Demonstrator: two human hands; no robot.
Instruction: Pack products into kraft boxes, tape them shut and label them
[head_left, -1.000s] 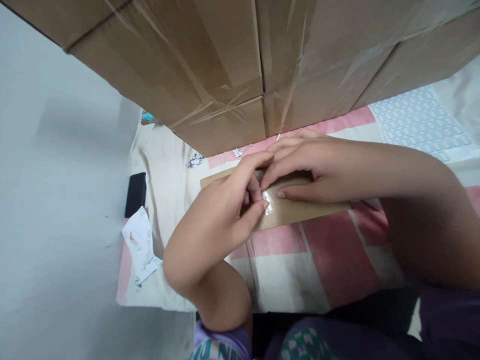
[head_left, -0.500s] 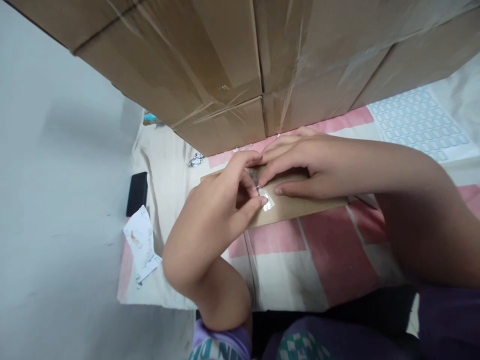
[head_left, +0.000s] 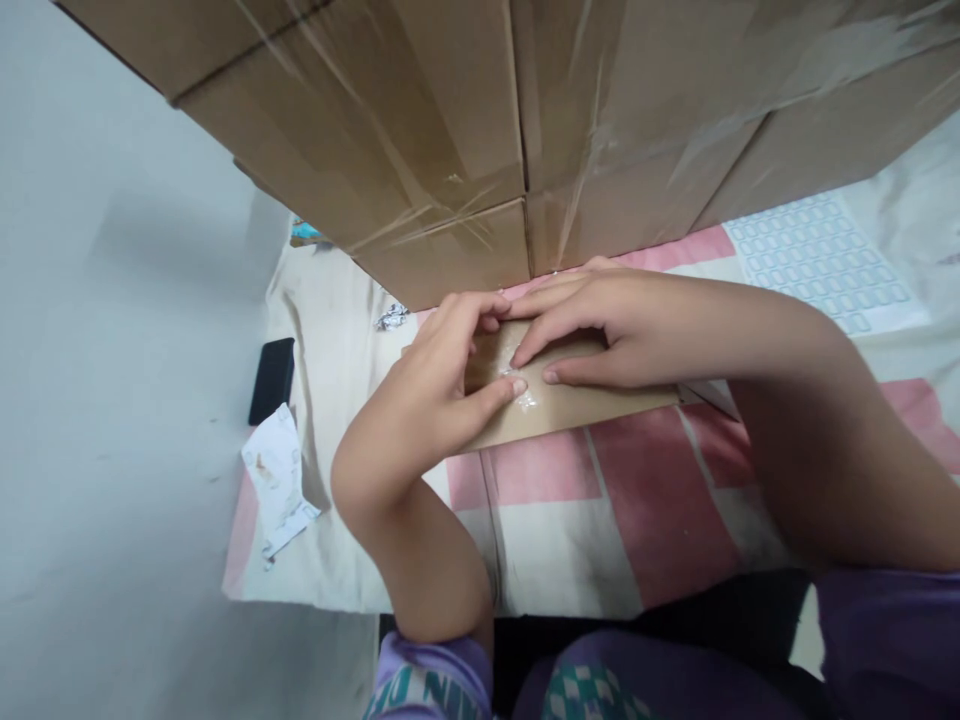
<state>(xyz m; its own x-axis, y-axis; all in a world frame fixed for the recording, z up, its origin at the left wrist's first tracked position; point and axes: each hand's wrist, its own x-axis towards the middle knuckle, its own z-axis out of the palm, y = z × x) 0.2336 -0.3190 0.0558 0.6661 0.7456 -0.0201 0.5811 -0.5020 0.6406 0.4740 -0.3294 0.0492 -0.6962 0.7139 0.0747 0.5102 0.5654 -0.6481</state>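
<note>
Flat on the cloth lies a brown cardboard piece [head_left: 600,400], perhaps a small flat box, with a shiny strip of clear tape [head_left: 527,398] across its middle. My left hand [head_left: 457,365] rests over its left part, thumb against the tape and fingers spread apart from it. My right hand [head_left: 581,320] lies across the far side and middle, one fingertip at the tape's far end and the thumb flat on the cardboard. Neither hand is wrapped round anything. Both hands cover part of the cardboard's far edge.
Large taped cardboard boxes [head_left: 442,250] stand stacked right behind the hands. On the left are a black phone-like object [head_left: 271,382], a torn white paper [head_left: 277,480] and crumpled foil [head_left: 391,317]. A sheet of blue-outlined labels [head_left: 817,260] lies at right on the checked cloth [head_left: 570,570].
The tape strip, partly raised under my left fingers before, now lies flat on the cardboard. My left fingers have lifted and opened away from the thumb. The right hand has barely moved.
</note>
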